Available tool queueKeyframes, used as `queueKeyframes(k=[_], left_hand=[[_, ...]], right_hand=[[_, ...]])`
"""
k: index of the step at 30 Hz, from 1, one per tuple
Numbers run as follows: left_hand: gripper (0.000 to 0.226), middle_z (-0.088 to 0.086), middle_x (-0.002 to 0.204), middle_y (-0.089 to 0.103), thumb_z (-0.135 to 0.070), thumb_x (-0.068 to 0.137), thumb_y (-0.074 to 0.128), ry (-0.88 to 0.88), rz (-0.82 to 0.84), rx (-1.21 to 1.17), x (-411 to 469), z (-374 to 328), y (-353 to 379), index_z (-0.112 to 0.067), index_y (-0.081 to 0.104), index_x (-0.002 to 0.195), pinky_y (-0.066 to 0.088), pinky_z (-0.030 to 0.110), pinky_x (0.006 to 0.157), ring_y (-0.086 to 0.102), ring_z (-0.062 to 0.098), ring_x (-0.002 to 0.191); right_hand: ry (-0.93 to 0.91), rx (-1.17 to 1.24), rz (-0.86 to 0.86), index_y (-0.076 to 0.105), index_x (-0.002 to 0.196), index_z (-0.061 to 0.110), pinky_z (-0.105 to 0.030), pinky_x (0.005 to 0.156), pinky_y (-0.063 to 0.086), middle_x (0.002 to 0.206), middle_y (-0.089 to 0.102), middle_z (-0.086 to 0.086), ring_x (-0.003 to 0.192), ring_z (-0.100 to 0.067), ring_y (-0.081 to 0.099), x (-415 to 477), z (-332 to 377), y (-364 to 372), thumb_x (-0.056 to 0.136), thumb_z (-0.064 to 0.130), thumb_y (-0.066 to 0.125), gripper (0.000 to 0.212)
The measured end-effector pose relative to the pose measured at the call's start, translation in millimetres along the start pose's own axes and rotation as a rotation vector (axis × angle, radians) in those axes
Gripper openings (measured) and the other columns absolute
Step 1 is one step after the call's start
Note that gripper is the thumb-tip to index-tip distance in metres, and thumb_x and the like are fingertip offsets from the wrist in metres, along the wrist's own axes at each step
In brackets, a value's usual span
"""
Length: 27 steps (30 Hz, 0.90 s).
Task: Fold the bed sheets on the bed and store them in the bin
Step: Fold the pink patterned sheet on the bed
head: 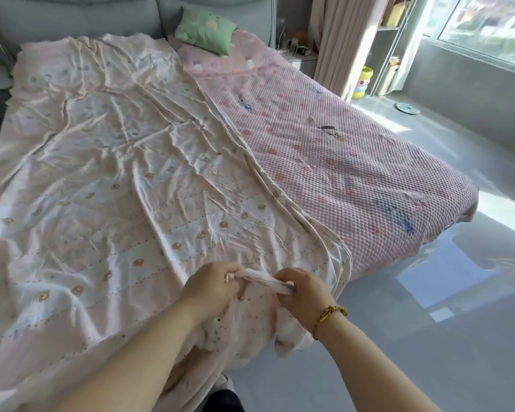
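Note:
A pale pink, wrinkled bed sheet [116, 179] with small brown motifs lies spread over the left half of the bed, its right edge layered in a long fold. At the bed's near edge my left hand [211, 282] and my right hand [302, 291] both grip a bunched piece of that sheet's hem, which runs between them. More of the sheet hangs down below my hands. The right wrist wears a gold bracelet. No bin is in view.
A pink textured bed cover [354, 162] shows on the right half of the bed. A green pillow [205, 29] leans on the grey headboard [72, 16]. Shiny grey floor [428, 337] lies to the right, with a curtain [339, 40], shelves and a yellow-green toy [363, 83] near the window.

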<state>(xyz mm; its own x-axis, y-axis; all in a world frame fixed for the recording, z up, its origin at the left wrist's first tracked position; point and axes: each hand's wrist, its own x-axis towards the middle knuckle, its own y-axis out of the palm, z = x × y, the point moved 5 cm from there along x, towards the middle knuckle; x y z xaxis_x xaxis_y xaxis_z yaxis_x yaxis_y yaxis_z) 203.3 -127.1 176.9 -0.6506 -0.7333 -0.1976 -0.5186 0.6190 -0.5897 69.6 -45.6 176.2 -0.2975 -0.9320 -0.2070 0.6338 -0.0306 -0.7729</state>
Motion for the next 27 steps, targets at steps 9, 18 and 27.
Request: queueKeyframes(k=[9,18,27], left_hand=[[0.036,-0.015,0.047,0.059,-0.004,0.087,0.055,-0.194,-0.146,-0.121,138,45,-53,-0.022,0.059,0.056,0.036,0.007,0.052,0.053,-0.001,0.05],[0.034,0.004,0.068,0.062,-0.012,0.09,0.054,-0.411,-0.102,-0.083,215,89,-33,-0.017,0.058,0.057,0.035,0.02,0.058,0.054,0.018,0.068],[0.021,0.002,0.096,0.063,-0.007,0.088,0.056,-0.67,-0.316,-0.197,245,116,-4,-0.008,0.067,0.106,0.04,0.03,0.076,0.059,0.021,0.099]], right_hand=[[0.408,-0.029,0.42,0.047,0.102,0.025,-0.014,0.063,0.036,0.079,0.042,0.013,0.093,-0.015,0.05,105,-125,19,0.079,0.052,0.06,0.038],[0.675,0.228,0.001,0.045,0.131,0.012,-0.033,0.095,0.04,0.133,0.049,-0.007,0.116,-0.025,0.05,248,-204,-15,0.09,0.024,0.056,0.044],[0.622,0.379,0.321,0.054,0.083,0.018,-0.025,0.063,0.045,0.077,0.054,0.002,0.069,-0.015,0.053,382,-225,16,0.088,0.043,0.054,0.025]])
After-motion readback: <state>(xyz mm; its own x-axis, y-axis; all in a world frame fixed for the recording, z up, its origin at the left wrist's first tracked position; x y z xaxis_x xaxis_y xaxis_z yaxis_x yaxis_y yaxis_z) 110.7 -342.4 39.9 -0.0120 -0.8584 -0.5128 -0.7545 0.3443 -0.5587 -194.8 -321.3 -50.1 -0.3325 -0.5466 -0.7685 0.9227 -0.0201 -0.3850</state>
